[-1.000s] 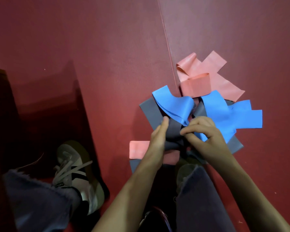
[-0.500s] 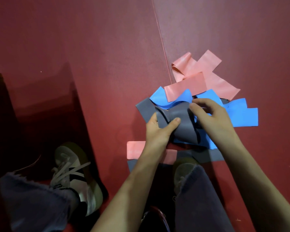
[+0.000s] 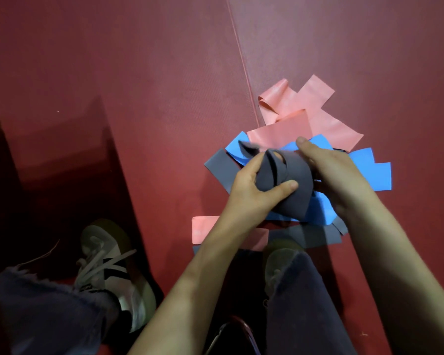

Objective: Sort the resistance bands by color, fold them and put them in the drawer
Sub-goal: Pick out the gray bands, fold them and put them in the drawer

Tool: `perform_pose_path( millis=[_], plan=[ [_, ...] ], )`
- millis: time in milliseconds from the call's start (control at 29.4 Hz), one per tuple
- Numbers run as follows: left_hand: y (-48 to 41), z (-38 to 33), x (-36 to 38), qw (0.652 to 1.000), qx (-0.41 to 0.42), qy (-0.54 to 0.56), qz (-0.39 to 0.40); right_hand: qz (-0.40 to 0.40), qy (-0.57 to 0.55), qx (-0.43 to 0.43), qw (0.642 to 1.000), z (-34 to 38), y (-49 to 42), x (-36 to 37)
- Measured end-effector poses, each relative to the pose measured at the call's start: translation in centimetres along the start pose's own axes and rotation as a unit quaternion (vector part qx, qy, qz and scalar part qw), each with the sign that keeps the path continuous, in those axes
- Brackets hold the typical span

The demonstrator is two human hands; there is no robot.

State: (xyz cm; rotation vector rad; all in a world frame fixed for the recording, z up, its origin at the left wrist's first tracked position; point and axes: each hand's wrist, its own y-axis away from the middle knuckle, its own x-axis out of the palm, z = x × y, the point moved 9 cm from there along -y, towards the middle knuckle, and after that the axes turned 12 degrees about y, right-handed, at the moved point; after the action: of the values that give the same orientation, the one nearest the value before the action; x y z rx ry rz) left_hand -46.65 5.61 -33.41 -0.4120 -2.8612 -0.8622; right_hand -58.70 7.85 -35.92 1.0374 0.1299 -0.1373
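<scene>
A heap of resistance bands lies on the dark red floor mat (image 3: 139, 73). Both hands hold a grey band (image 3: 290, 185) bunched into a loose fold above the heap. My left hand (image 3: 251, 193) grips its left side, thumb pressed across the front. On the band's right side my right hand (image 3: 336, 170) curls round it, thumb pointing up-left. Blue bands (image 3: 369, 172) spread beneath and to the right. Pink bands (image 3: 300, 116) lie at the far end, and another pink strip (image 3: 203, 229) sticks out near my left forearm. More grey band (image 3: 305, 234) lies under the heap. No drawer is in view.
My two feet in pale sneakers (image 3: 108, 267) and dark trouser legs (image 3: 300, 303) fill the lower part of the view, the right foot touching the heap's near edge. A seam (image 3: 241, 55) runs down the mat. A dark shadowed block (image 3: 23, 175) sits at the left.
The grey band has been pulled out of the heap and gathered into a thicker bunch between both hands. The blue loop that stood up earlier now lies flat underneath.
</scene>
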Motion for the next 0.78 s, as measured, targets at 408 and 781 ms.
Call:
perform_pose_path(
  millis=[408, 781],
  plan=[
    [-0.6, 0.9, -1.1, 0.996, -0.083, 0.030, -0.002, 0.032, -0.285, -0.099, 0.953, 2.6, 0.4, 0.8],
    [-0.1, 4.3, -2.3, 0.965, -0.249, 0.078, -0.001, -0.024, -0.288, -0.147, 0.946, 2.1, 1.0, -0.2]
  ],
)
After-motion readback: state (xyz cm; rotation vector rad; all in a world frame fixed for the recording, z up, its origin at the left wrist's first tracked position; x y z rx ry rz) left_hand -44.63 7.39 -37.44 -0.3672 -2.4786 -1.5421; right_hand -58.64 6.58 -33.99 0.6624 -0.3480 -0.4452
